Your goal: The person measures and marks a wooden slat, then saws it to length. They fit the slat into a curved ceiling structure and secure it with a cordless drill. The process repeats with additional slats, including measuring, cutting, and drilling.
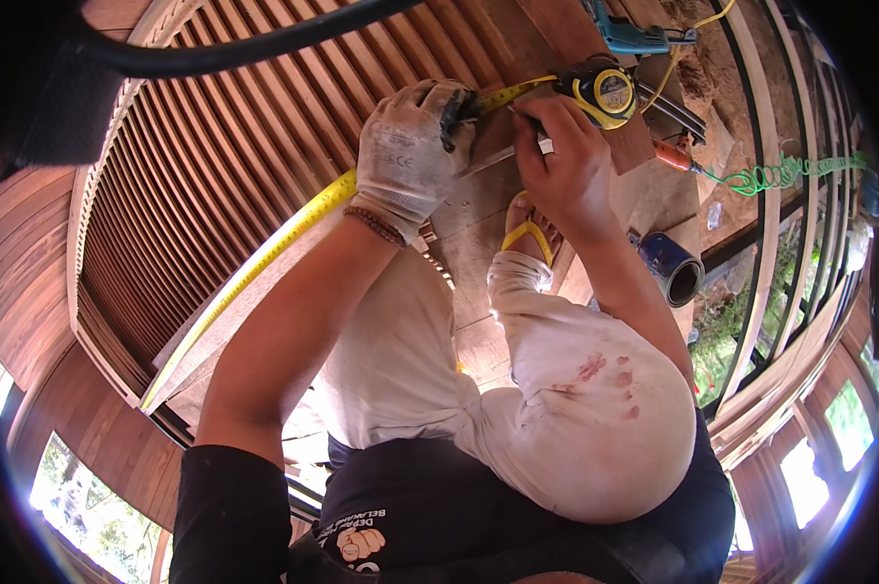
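My left hand [410, 146], in a pale work glove, curls over the yellow tape blade [303, 210] on a long wooden board [201, 331]. The blade runs down to the lower left and up to the black-and-yellow tape case [605, 95], which lies on wood at the upper middle. My bare right hand [566, 161] is just below the case, its fingers pinched at the board's end by the blade; what they hold is too small to make out.
Slatted wooden panelling [206, 117] fills the upper left. A teal power tool [634, 34], an orange air tool [671, 154] with a green coiled hose [780, 175], and a blue can [661, 263] are at the right. My sandalled foot [532, 234] rests on wooden flooring.
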